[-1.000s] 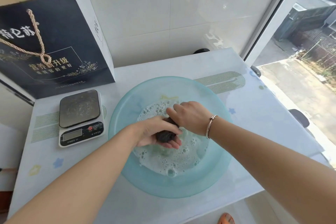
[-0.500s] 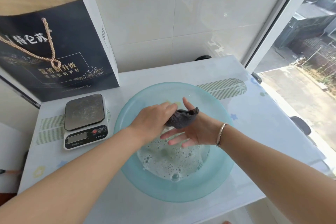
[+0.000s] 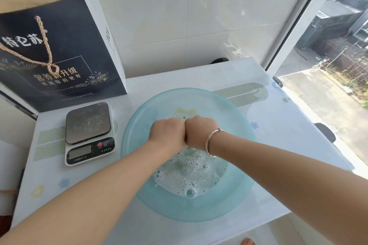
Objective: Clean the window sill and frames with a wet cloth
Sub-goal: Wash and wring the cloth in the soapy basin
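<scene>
Both fists, left hand (image 3: 167,135) and right hand (image 3: 201,131), are now pressing together over the soapy basin (image 3: 235,109), seemingly wringing a cloth hidden inside them.

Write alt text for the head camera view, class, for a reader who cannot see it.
Two fisted hands, left hand and right hand, press together above a round pale-blue plastic basin of soapy water; no cloth is visible. The basin sits on a white patterned tabletop beside a white digital kitchen scale, a dark navy paper gift bag and a window.
</scene>
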Tool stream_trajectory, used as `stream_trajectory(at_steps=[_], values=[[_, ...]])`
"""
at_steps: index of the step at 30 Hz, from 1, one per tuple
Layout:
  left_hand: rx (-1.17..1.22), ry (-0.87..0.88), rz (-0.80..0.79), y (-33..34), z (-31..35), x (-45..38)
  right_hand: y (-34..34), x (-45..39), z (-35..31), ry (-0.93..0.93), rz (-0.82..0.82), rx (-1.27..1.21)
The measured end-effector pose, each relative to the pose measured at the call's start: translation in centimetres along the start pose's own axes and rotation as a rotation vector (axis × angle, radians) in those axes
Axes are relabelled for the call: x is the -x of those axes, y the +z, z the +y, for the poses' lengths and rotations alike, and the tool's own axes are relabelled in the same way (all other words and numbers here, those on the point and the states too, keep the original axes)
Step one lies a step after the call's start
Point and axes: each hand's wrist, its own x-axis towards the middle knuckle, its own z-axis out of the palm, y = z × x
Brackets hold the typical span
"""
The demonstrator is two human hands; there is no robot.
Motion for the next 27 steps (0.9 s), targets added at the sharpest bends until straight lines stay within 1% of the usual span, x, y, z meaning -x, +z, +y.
stream_trajectory(at_steps=[2,4,6,8,9,12,14,17,19,22,24,27], values=[[0.360,-0.188,-0.063,1.1,0.3,0.3,0.1,-0.1,0.7,-0.189,0.142,0.223],[0.745,-0.295,-0.186,2.1,0.5,0.6,0.3,-0.4,1.5,-0.368,0.227,0.325],[1.053,-0.355,-0.336,2.3,0.5,1.0,0.9,-1.0,2.1,-0.528,0.292,0.365],[1.279,-0.367,-0.466,2.2,0.3,1.3,1.3,-1.5,2.6,-0.601,0.367,0.360],[1.351,-0.349,-0.505,2.3,0.1,1.4,1.3,-1.9,3.0,-0.617,0.388,0.353],[1.415,-0.302,-0.563,2.3,-0.2,1.5,1.2,-2.0,3.2,-0.652,0.392,0.340],[1.402,-0.293,-0.566,2.0,-0.4,1.4,1.2,-2.0,3.3,-0.647,0.451,0.326],[1.287,-0.266,-0.507,1.1,-0.5,1.1,1.3,-2.2,3.7,-0.625,0.501,0.246],[1.185,-0.247,-0.449,0.6,-0.6,0.9,1.0,-1.9,3.9,-0.564,0.495,0.178],[1.169,-0.233,-0.371,-0.2,-0.7,0.9,0.5,-0.8,4.4,-0.421,0.487,-0.009],[1.242,-0.260,-0.307,-0.9,-0.2,0.9,-0.1,0.2,4.9,-0.303,0.441,-0.187],[1.399,-0.272,-0.238,-2.5,1.5,0.5,-0.8,1.8,6.9,-0.209,0.425,-0.519]])
